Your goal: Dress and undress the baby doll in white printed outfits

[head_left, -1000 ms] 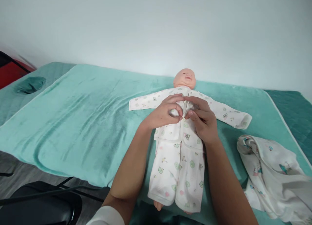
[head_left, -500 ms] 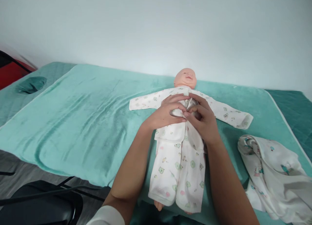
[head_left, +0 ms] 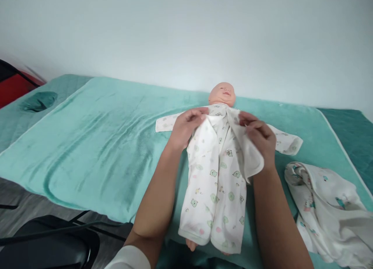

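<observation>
Jacket flap (head_left: 244, 150) within right-hand (head_left: 260, 138) grip

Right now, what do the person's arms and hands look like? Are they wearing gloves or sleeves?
No gloves: both hands are bare, the left hand and the right hand. No rings, watch or bracelets show. The forearms are bare too. Only the left arm shows clothing: a white sleeve pushed up near the elbow, at the bottom edge of the picture. The right arm shows no sleeve in view.

Plain white wall (head_left: 186, 32), teal-covered bed (head_left: 96, 137)
</observation>
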A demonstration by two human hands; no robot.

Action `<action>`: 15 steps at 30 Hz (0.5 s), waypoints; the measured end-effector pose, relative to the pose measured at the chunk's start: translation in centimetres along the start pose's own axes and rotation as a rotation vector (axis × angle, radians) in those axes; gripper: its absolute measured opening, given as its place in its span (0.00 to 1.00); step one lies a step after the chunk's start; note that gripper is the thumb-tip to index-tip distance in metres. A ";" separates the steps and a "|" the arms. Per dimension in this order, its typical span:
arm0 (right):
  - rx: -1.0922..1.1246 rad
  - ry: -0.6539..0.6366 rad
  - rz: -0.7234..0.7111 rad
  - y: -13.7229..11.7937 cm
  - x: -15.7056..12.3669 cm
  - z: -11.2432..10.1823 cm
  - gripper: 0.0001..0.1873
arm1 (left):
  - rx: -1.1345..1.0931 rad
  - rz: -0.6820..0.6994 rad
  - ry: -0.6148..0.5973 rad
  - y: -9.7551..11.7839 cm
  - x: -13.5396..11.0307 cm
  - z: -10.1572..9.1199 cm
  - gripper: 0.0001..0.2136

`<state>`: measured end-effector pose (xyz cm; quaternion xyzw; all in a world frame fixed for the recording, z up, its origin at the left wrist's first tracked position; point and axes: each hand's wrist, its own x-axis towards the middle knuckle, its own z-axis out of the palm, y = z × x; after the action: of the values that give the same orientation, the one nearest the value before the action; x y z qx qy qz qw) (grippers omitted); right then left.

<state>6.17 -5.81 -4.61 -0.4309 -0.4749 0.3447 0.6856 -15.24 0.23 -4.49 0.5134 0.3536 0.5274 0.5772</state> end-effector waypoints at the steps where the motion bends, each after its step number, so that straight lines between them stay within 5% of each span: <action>1: 0.081 0.149 0.022 0.2 0.4 -0.5 0.07 | -0.067 -0.032 0.140 -0.4 0.3 -0.4 0.08; 4: 0.087 0.578 0.167 0.9 1.5 -2.1 0.08 | -0.125 -0.048 0.572 -1.3 1.2 -1.6 0.07; 7: -0.046 0.704 0.184 1.7 1.9 -2.5 0.08 | 0.069 0.095 0.802 -1.9 1.6 -2.0 0.07; 10: -0.216 0.481 0.042 2.2 1.1 -1.2 0.11 | 0.396 0.233 0.593 -2.3 1.6 -1.4 0.09; 13: -0.412 0.226 0.071 2.6 0.2 0.2 0.17 | 0.725 0.296 0.315 -2.9 1.9 -0.6 0.09; 15: -0.546 0.173 0.063 2.9 0.0 0.4 0.20 | 0.897 0.282 0.246 -3.3 2.4 -0.5 0.10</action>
<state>5.65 -4.60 -7.21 -0.6420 -0.4763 0.1871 0.5709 -14.46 2.93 -7.47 0.6882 0.5387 0.4529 0.1760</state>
